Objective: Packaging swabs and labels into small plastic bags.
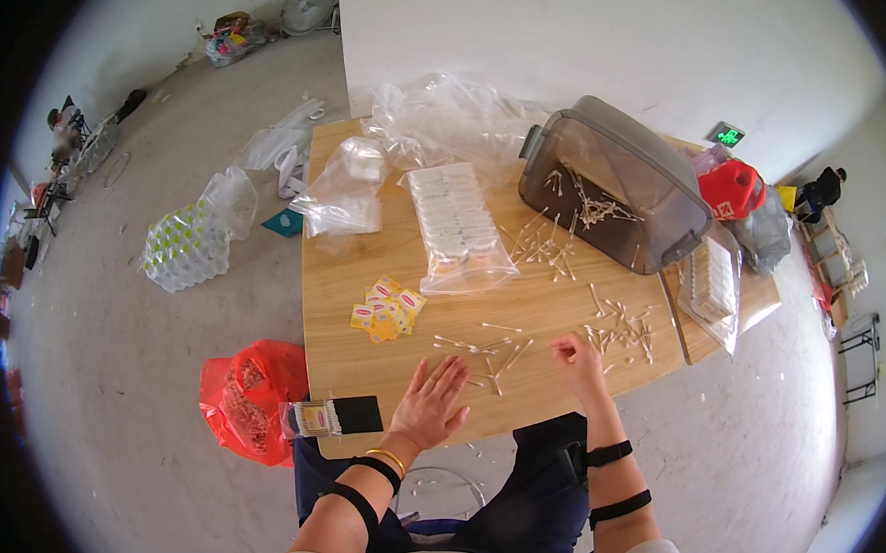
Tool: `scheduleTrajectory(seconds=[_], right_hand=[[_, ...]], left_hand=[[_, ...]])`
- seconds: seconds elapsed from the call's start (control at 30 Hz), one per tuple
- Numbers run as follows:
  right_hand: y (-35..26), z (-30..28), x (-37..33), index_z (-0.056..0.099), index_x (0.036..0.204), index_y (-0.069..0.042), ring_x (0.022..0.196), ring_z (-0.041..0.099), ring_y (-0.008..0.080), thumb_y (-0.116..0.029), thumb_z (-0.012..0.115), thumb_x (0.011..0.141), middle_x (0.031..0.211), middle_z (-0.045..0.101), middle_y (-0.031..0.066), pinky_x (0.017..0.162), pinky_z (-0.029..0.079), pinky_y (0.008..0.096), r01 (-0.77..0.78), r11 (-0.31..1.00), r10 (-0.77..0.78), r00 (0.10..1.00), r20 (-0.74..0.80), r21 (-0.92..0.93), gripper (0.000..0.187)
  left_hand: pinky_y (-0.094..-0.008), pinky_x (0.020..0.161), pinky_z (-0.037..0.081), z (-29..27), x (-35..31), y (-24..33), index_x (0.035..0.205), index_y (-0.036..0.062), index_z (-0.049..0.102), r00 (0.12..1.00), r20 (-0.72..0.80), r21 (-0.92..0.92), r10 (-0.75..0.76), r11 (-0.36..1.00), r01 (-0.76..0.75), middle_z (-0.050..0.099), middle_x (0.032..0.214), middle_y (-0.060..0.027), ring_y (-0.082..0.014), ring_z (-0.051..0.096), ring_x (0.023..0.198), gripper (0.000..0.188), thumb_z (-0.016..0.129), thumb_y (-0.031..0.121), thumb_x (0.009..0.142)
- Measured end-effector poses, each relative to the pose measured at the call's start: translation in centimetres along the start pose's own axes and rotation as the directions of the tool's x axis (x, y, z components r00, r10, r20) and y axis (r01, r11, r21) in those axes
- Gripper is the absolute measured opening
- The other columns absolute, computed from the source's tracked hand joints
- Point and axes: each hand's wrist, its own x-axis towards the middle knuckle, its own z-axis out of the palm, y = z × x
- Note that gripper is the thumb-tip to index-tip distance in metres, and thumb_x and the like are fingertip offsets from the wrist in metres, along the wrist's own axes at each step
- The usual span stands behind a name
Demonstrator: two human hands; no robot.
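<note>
My left hand [430, 404] lies open over the front of the wooden table [471, 425], palm down, fingers stretched out and holding nothing. Just past its fingertips is a loose scatter of cotton swabs [515, 355]. On the other side of that scatter is my right hand [577, 365], its fingers curled together; whether anything is in them is hidden. A larger group of cotton swabs [621, 329] spreads to the right of it. Beyond my left hand sits a pile of small yellow-and-white cards [387, 309]. At the table's left front corner, a small clear pack of swabs [317, 418] touches a black block [358, 415].
A grey translucent bin [617, 157] lies tipped on its side, swabs inside and spilling out. Clear bags of packed white items [455, 226] stand mid-table and at right [709, 288]. A red plastic bag [254, 402] sits left of the table. Plastic film [445, 121] lies along the back.
</note>
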Motion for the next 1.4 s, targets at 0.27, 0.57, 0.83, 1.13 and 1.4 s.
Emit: scheduleTrajectory(seconds=[0.27, 0.57, 0.83, 1.13, 1.4], right_hand=[[-2.6, 3.4, 0.4, 0.068, 0.099, -0.012, 0.099, 0.055, 0.0325, -0.005, 0.072, 0.076, 0.100, 0.060, 0.0090, 0.088, 0.046, 0.0431, 0.446, 0.806, -0.466, 0.884, 0.048, -0.390, 0.025], [-4.7, 6.7, 2.1, 0.068, 0.091, -0.012, 0.100, 0.054, 0.0314, -0.008, 0.071, 0.079, 0.098, 0.057, 0.0067, 0.088, 0.046, 0.0431, 0.445, 0.818, -0.438, 0.892, 0.108, -0.365, 0.014], [-4.3, 6.6, 2.3, 0.066, 0.086, -0.011, 0.097, 0.054, 0.0317, -0.010, 0.070, 0.081, 0.095, 0.058, 0.0073, 0.087, 0.045, 0.0437, 0.445, 0.824, -0.428, 0.894, 0.131, -0.350, 0.007], [-4.3, 7.2, 2.5, 0.064, 0.088, -0.011, 0.097, 0.055, 0.0334, -0.012, 0.066, 0.084, 0.096, 0.059, 0.0091, 0.085, 0.044, 0.0456, 0.328, 0.833, -0.349, 0.937, 0.036, -0.445, 0.005], [-5.5, 8.0, 2.8, 0.064, 0.097, -0.012, 0.101, 0.054, 0.0332, -0.008, 0.070, 0.079, 0.101, 0.059, 0.0097, 0.089, 0.043, 0.0458, 0.342, 0.870, -0.394, 0.915, -0.085, -0.354, 0.019]], left_hand=[[-0.0506, 0.123, 0.013, 0.1, -0.3, -0.3, 0.152, 0.0071, 0.036, 1.000, 0.007, 0.020, -0.014, 1.000, 0.014, 0.029, 0.161, -0.0110, -0.0247, 0.025, 0.150, 0.067, 0.050, 0.043, 0.096], [-0.0517, 0.123, 0.011, -0.5, -0.2, -0.1, 0.153, 0.0049, 0.032, 0.999, 0.003, -0.077, -0.051, 0.996, 0.051, 0.021, 0.163, -0.0153, -0.0299, 0.018, 0.152, 0.072, 0.049, 0.046, 0.097], [-0.0538, 0.123, 0.007, 0.0, 3.6, -0.8, 0.155, 0.0009, 0.025, 0.990, -0.008, 0.063, -0.144, 0.988, 0.144, 0.022, 0.163, -0.0158, -0.0292, 0.014, 0.153, 0.077, 0.045, 0.049, 0.099], [-0.0506, 0.123, 0.011, 1.1, 2.8, 0.6, 0.155, -0.0004, 0.024, 0.987, 0.013, 0.067, -0.160, 0.985, 0.159, 0.022, 0.163, -0.0143, -0.0284, 0.018, 0.152, 0.078, 0.040, 0.053, 0.101], [-0.0487, 0.123, 0.014, -0.5, 1.9, -0.2, 0.154, -0.0026, 0.023, 0.975, -0.104, -0.096, -0.198, 0.977, 0.188, 0.020, 0.163, -0.0184, -0.0322, 0.020, 0.151, 0.087, 0.054, 0.051, 0.094]])
